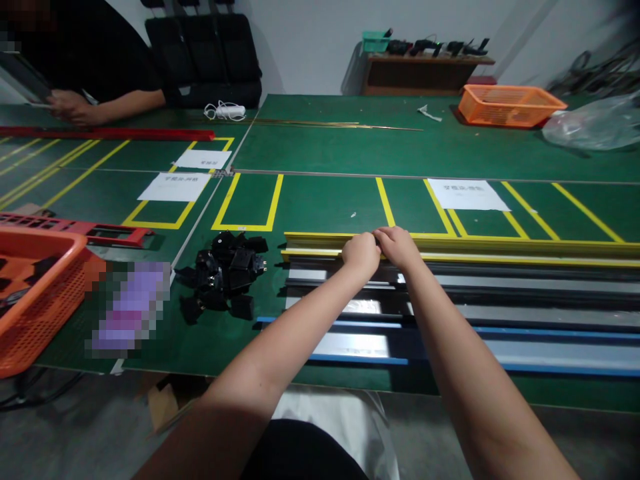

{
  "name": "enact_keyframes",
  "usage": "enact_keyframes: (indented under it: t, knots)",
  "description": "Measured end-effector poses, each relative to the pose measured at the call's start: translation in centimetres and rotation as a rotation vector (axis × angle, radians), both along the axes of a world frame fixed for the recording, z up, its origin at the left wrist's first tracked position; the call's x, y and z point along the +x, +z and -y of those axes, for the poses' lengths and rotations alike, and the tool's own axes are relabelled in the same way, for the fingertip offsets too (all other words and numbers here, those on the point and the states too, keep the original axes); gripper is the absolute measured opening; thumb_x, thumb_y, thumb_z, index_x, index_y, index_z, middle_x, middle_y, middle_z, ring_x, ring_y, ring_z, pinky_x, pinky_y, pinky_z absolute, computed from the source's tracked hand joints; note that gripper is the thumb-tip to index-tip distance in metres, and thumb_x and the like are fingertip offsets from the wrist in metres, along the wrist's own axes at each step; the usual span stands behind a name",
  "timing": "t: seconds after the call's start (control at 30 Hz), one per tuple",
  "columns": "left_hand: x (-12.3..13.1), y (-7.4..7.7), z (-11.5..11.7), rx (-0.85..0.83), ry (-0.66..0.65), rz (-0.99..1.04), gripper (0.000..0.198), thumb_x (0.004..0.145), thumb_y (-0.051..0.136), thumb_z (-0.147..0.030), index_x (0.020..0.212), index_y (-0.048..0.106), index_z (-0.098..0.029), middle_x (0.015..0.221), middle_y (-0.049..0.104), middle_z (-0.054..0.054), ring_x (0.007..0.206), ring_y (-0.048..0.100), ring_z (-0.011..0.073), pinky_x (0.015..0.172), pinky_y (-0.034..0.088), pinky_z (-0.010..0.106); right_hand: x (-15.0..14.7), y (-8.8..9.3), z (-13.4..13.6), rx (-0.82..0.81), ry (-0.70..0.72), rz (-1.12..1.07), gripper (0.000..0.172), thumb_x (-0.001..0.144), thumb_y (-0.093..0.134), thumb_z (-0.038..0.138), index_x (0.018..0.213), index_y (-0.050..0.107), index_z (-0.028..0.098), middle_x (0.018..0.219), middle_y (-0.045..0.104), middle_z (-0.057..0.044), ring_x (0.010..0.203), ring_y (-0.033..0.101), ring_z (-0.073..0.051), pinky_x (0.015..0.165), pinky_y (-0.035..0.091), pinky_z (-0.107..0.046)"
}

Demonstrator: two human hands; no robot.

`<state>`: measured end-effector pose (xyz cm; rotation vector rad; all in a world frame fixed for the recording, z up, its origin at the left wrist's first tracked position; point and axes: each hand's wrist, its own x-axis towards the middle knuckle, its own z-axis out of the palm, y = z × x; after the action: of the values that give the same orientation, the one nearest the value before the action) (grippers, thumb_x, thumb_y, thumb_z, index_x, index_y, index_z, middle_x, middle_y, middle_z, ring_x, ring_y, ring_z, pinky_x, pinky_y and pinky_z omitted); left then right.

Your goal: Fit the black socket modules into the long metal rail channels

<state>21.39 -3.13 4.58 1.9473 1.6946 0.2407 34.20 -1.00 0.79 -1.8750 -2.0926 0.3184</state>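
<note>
Yellow rail point(500, 243) lies lengthwise on the green desk point(325, 147), beyond the grey and blue-edged rails point(525, 315), with both arms stretched over these to reach it. Left hand point(361, 254) and right hand point(399, 245) touch side by side, fingers curled tight onto its edge; black parts point(225, 273) are heaped nearby to the left.

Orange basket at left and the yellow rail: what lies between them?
Head view: a blurred purple thing beside the orange basket, then a pile of small black parts before the yellow rail.
</note>
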Motion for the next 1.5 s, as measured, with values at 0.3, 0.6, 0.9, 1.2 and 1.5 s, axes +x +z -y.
enact_keyframes:
  t: [0.3,0.6,0.9,1.2,1.5]
  knots:
    - [0.9,-0.3,-0.3,0.01,-0.011,0.033,0.025,0.092,0.048,-0.018,0.104,0.071,-0.014,0.108,0.072,0.016,0.101,0.069,0.0239,0.087,0.053,0.032,-0.2,0.2,0.2,0.019,0.006,0.039,0.042,0.093,0.033,0.029,0.086,0.072,0.018,0.099,0.073,-0.012,0.093,0.062,-0.024,0.078,0.039,-0.03]
    - [0.7,-0.2,-0.4,0.018,-0.028,0.045,0.028,0.093,0.046,-0.013,0.107,0.07,-0.011,0.107,0.072,0.016,0.102,0.069,0.0236,0.09,0.052,0.031,0.0,-0.2,0.0,0.038,0.009,0.045,0.043,0.091,0.033,0.031,0.084,0.073,0.018,0.095,0.073,-0.013,0.09,0.062,-0.026,0.075,0.039,-0.032]
    - [-1.7,-1.1,-0.2,0.149,-0.112,0.155,0.026,0.093,0.049,-0.024,0.108,0.069,-0.013,0.106,0.073,0.015,0.106,0.067,0.023,0.094,0.049,0.032,0.0,-0.3,0.2,0.053,0.008,0.106,0.044,0.093,0.032,0.036,0.087,0.072,0.019,0.093,0.072,-0.012,0.088,0.061,-0.025,0.073,0.037,-0.031]
    - [-12.9,-0.5,0.8,0.349,0.183,0.712,0.049,0.085,0.065,-0.022,0.131,0.052,-0.013,0.084,0.074,0.005,0.076,0.07,0.0144,0.078,0.053,0.027,-0.1,-0.8,0.3,0.057,-0.085,0.214,0.049,0.096,0.03,0.044,0.097,0.073,0.02,0.092,0.072,-0.013,0.085,0.062,-0.026,0.067,0.034,-0.031]
    - [-25.4,-1.6,1.3,0.343,0.512,0.863,0.011,0.076,0.067,-0.023,0.078,0.064,-0.013,0.072,0.072,0.007,0.06,0.067,0.014,0.06,0.053,0.025,0.0,-1.1,0.3,0.076,-0.104,0.22,0.051,0.095,0.029,0.047,0.098,0.074,0.022,0.096,0.072,-0.013,0.085,0.062,-0.027,0.065,0.033,-0.032]
